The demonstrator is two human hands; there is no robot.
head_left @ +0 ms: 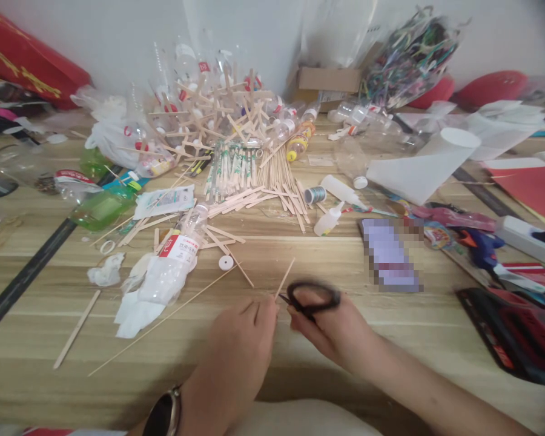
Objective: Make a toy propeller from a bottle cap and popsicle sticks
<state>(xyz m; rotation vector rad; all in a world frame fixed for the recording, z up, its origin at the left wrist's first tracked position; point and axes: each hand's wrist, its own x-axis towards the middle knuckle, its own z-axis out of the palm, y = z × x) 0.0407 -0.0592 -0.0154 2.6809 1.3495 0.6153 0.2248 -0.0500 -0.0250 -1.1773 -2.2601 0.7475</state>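
Note:
My left hand (240, 345) is closed on a thin wooden stick (286, 277), whose upper end points up and to the right past my fingers. In my right hand (338, 330) is a pair of black-handled scissors (312, 299), slightly blurred. The tip of the scissors meets or nearly meets the stick just above my left fingers; whether the blades are apart I cannot tell. Beyond my hands lie a white disc with a hole (226, 262) and a long thin skewer (163, 321). A flat craft stick (77, 330) rests at the left.
A labelled plastic bottle (179, 257) lies ahead on the left, by a green bottle (102, 209). Piled bamboo sticks (277, 169) and stick-and-bottle builds stand at the back. Glue bottles (329, 219), a thread spool (315, 194), a blurred-out phone (388, 254) and a black-and-red case (508, 333) are to the right.

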